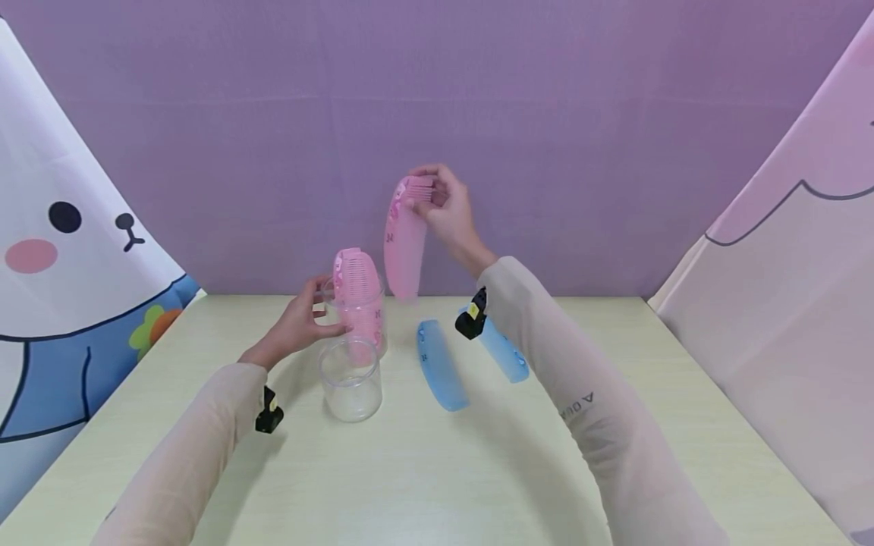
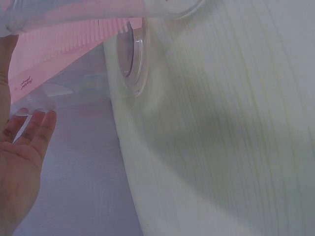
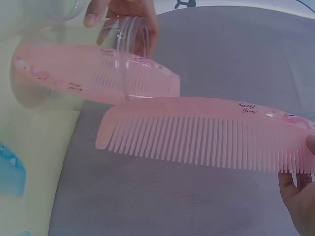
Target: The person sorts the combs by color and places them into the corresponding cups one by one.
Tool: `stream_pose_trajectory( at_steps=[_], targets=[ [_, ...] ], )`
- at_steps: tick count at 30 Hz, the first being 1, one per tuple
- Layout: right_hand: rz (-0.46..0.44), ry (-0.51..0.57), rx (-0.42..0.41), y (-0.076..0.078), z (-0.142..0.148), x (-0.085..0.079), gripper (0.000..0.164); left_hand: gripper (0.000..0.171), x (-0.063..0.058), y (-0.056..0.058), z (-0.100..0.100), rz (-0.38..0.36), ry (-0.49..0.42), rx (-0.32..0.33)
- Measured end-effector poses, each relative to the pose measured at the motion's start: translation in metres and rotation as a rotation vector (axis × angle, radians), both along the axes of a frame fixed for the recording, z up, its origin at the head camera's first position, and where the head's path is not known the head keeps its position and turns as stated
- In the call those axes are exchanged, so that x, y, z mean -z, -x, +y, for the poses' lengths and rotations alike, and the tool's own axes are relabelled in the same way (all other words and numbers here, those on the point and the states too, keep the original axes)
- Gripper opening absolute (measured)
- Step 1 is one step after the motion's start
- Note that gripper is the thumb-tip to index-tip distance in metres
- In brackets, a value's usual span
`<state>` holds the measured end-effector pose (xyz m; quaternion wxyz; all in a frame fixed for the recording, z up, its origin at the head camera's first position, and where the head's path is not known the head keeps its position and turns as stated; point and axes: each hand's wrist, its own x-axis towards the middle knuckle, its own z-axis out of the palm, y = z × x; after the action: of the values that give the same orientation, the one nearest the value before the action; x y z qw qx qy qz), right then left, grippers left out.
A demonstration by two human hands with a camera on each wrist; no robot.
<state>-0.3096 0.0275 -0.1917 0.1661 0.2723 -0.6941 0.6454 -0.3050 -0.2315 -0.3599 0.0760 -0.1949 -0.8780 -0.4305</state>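
Observation:
My right hand [image 1: 454,220] pinches a pink flamingo-print comb [image 1: 404,246] near its upper end. The comb hangs upright in the air, to the right of and above a clear plastic jar [image 3: 129,37]. In the right wrist view its teeth and lettering show plainly. My left hand [image 1: 297,322] grips that jar from the left, thumb in front and fingers at the rim. Inside stand what look like two overlapping pink combs [image 1: 357,279], their tops sticking out above the rim. A second clear jar [image 1: 351,390], with nothing in it, stands just in front.
Two blue combs lie on the pale wooden table [image 1: 382,485]: one blue comb [image 1: 440,368] right of the jars, another blue comb [image 1: 505,353] partly under my right forearm. A purple cloth [image 1: 546,152] rises behind the table's far edge, with printed cloths at both sides.

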Motion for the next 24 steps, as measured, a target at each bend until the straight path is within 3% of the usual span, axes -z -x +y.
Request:
stream_pose_trajectory(
  at_steps=[11, 24],
  targets=[
    [0.086, 0.091, -0.002, -0.003, -0.013, -0.015, 0.034, 0.093, -0.001, 0.000, 0.000, -0.007, 0.005, 0.000],
    [0.022, 0.077, -0.065, -0.005, -0.035, -0.005, 0.033, 0.093, -0.001, -0.001, 0.000, -0.002, -0.012, 0.011]
  ],
)
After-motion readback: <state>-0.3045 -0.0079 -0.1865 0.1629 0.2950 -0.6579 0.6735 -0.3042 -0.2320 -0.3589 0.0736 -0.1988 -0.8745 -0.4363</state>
